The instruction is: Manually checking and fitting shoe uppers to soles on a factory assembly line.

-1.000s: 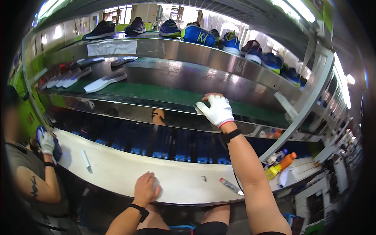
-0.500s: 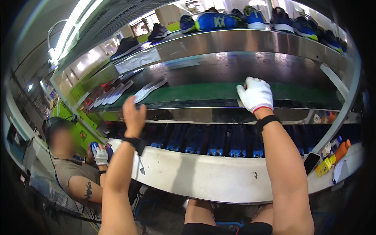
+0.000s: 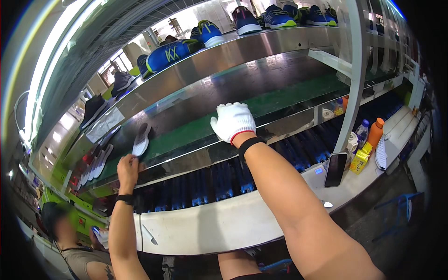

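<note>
White knit, cuffed in red, covers the person's right hand (image 3: 233, 122), near the centre; its thumb stands apart from its bent fingers above the metal edge of a smooth green-and-black conveyor belt (image 3: 275, 97), and whether it grips anything cannot be told. The bare left hand (image 3: 127, 171), between eight and nine o'clock, has its fingertips at the near end of a long grey-and-white textured shoe sole (image 3: 142, 140) lying on the belt at nine o'clock; whether they pinch it is unclear. More pale soles (image 3: 96, 163) lie beyond it.

A white paper sheet (image 3: 105, 125) at nine to ten o'clock is too faint to read; a yellow carton (image 3: 360, 159) at three to four bears small dark print. Beside it stand an orange bottle (image 3: 375, 134) and a black-screened phone (image 3: 336, 170). Blue sneakers (image 3: 173, 53) line the steel shelf from ten to one. A grey metal post (image 3: 355, 79) stands before the belt at two; a co-worker (image 3: 77, 256) is at eight.
</note>
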Motion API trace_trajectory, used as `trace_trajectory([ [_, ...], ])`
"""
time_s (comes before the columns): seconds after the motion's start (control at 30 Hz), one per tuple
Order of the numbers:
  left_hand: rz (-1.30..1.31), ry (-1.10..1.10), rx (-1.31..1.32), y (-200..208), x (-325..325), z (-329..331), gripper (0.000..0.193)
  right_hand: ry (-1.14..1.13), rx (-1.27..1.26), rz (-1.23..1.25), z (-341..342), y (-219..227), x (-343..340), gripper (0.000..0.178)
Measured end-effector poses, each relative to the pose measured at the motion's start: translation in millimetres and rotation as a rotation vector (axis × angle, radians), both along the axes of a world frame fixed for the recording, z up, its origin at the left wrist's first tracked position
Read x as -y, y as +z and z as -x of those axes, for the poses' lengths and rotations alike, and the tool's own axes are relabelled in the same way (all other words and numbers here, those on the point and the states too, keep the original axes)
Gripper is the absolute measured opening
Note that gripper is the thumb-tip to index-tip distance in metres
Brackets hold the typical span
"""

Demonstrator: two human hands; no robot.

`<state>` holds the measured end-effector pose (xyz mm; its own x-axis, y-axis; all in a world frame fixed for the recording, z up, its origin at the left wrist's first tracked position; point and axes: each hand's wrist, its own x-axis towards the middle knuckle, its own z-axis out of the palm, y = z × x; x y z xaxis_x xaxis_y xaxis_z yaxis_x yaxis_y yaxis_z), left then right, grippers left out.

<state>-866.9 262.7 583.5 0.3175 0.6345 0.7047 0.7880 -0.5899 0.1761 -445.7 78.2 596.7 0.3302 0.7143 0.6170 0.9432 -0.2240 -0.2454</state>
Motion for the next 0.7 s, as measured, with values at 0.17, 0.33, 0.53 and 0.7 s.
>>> trace_trajectory([
  [0.17, 0.462, -0.333, 0.508, 5, 55, -83, 0.015, 0.012, -0.074, 0.068, 1, 1, -3, 0.042],
  [0.33, 0.116, -0.651, 0.403, -19, 134, -121, 0.026, -0.007, -0.047, 0.082, 3, 1, -5, 0.042],
  [0.53, -0.149, -0.724, -0.620, -133, 113, -71, 0.029, -0.018, 0.017, 0.048, 4, 0, -9, 0.043],
  [0.7, 0.160, 0.147, -0.556, -269, -47, 74, 0.081, 0.033, -0.031, 0.076, 10, 7, -6, 0.049],
])
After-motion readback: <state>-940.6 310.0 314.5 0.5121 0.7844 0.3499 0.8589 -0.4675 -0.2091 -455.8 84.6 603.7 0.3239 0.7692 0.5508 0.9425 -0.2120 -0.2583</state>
